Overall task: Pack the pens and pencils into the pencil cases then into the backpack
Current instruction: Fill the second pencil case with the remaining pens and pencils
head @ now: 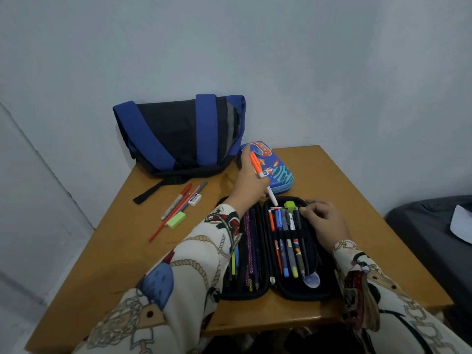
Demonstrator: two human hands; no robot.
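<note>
An open black pencil case (277, 293) lies flat on the wooden table (344, 190), both halves filled with several pens and pencils. My left hand (246, 183) holds an orange-capped white marker (263, 176) above the case's far edge, tip pointing down at the right half. My right hand (323, 219) rests on the right half, fingertips touching the pens near a green highlighter (290, 205). A closed blue space-print pencil case (277, 166) sits behind. The black and blue backpack (178, 134) leans against the wall at the back.
On the table's left lie a red-capped marker (176, 201), a red pencil (168, 222), a grey pencil (198, 190), a white eraser (195, 200) and a green eraser (176, 220). A dark bed (429, 226) with a white paper stands to the right.
</note>
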